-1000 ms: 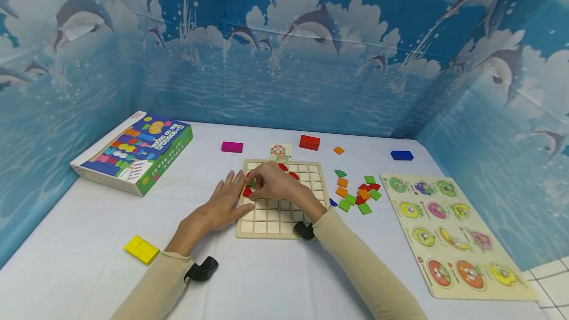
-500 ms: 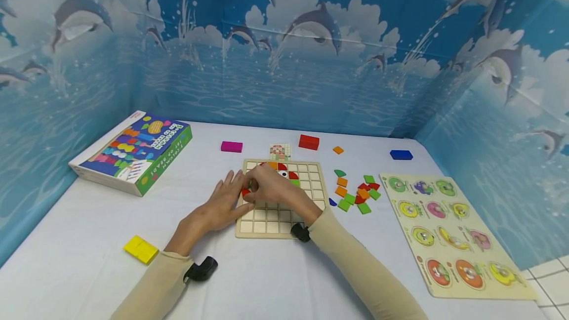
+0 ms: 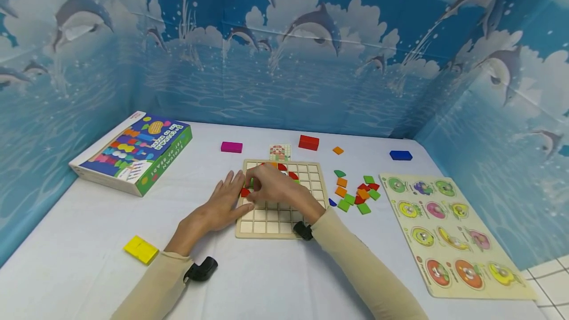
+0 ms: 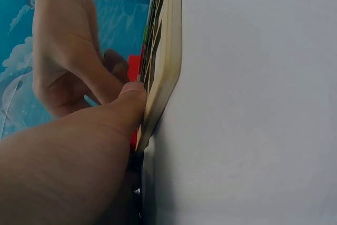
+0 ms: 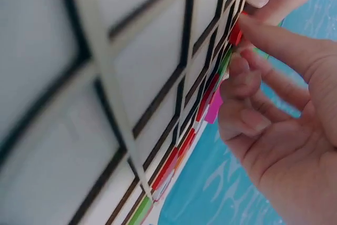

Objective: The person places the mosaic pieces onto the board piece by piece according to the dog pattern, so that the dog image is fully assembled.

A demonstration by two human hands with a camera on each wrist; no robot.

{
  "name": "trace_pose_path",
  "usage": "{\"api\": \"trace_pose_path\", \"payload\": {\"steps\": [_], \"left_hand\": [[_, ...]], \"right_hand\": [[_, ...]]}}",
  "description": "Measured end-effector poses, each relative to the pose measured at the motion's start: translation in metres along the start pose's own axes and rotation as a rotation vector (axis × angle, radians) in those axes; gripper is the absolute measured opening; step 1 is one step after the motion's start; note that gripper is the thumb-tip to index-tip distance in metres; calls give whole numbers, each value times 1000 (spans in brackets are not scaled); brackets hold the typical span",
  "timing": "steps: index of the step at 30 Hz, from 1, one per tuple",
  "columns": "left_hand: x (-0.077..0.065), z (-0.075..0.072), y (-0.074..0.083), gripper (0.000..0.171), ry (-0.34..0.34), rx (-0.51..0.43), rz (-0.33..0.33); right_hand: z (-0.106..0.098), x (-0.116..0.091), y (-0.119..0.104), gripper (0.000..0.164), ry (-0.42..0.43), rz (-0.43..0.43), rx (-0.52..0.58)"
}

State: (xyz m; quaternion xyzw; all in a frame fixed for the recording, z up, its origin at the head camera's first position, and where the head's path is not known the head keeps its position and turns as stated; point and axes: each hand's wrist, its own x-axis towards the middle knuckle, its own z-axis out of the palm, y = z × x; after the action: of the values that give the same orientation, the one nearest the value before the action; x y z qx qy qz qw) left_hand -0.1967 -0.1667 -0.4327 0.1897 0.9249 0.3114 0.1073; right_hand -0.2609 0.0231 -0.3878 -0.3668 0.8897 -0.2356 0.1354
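Right hand [image 3: 277,184]: your thumb and forefinger were bent together, pinching the red tile [image 5: 236,34]; your other fingers curled behind them.
Left hand [image 3: 225,205]: its fingers lay straight and spread against the left edge of the grid board [image 3: 266,228], thumb touching it.
Red tile: at your right fingertips, by that same edge of the board.
Pattern card [image 3: 280,152]: just beyond your right fingers, past the board, with the red block [image 3: 308,142] to its right.
Loose tiles [image 3: 363,208]: right of your fingers, scattered on the desk [image 3: 266,280].
Fruit puzzle [image 3: 437,223]: farther right.
Printed box [image 3: 138,147]: well left of both hands.
Yellow block [image 3: 141,249]: left of your left wrist, nearer you.
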Motion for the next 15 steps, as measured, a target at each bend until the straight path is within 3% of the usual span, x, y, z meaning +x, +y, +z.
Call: {"api": "trace_pose_path", "payload": {"steps": [3, 9, 15], "left_hand": [[-2, -1, 0, 89, 7, -15, -3], [-3, -2, 0, 99, 23, -65, -26], [-2, 0, -3, 103, 31, -107, -30]], "right_hand": [[-3, 2, 2, 25, -9, -88, -28], [-10, 5, 5, 36, -76, -182, -50], [-14, 8, 7, 30, -163, -249, -29]]}}
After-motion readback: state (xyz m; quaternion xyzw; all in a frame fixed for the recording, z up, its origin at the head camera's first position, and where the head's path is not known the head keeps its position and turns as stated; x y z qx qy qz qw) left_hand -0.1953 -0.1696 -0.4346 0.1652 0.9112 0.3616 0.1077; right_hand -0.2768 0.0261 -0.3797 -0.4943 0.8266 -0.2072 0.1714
